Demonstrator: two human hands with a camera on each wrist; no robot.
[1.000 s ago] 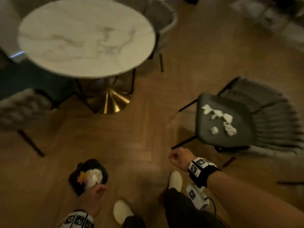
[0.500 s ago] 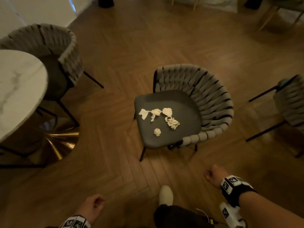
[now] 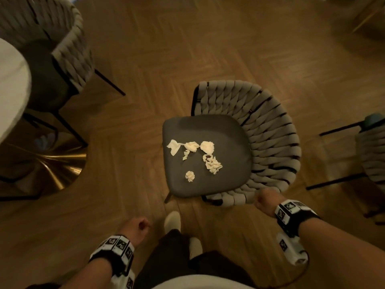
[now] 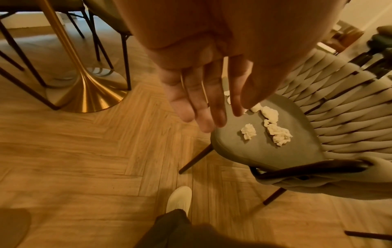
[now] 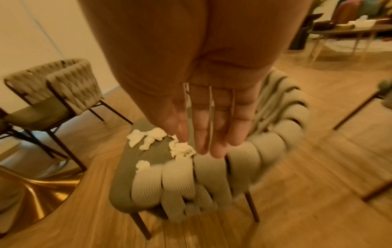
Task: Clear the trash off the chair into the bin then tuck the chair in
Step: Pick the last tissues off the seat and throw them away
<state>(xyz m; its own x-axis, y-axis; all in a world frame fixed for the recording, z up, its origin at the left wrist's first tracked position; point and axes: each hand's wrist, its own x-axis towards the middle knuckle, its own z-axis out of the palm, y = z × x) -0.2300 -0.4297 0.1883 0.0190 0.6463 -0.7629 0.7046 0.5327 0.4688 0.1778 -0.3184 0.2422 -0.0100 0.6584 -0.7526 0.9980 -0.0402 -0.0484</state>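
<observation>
The chair has a dark seat and a woven grey back, and stands mid-floor just ahead of me. Several crumpled white paper scraps lie on the seat, and a small ball of paper lies nearest the front. My left hand hangs low, to the left of the seat's front corner, and holds nothing. In the left wrist view its fingers are loosely straight above the seat edge. My right hand hovers at the woven armrest, empty. Its fingers reach over the paper scraps. No bin is in view.
A round marble table with a gold pedestal base stands at the left, with a second woven chair tucked beside it. A third chair stands at the right edge. My white slippers are on the herringbone wood floor.
The view has swung away from the black bin and the table onto the chair, which is now closer. The left hand has left the bin. Both hands have risen toward the seat.
</observation>
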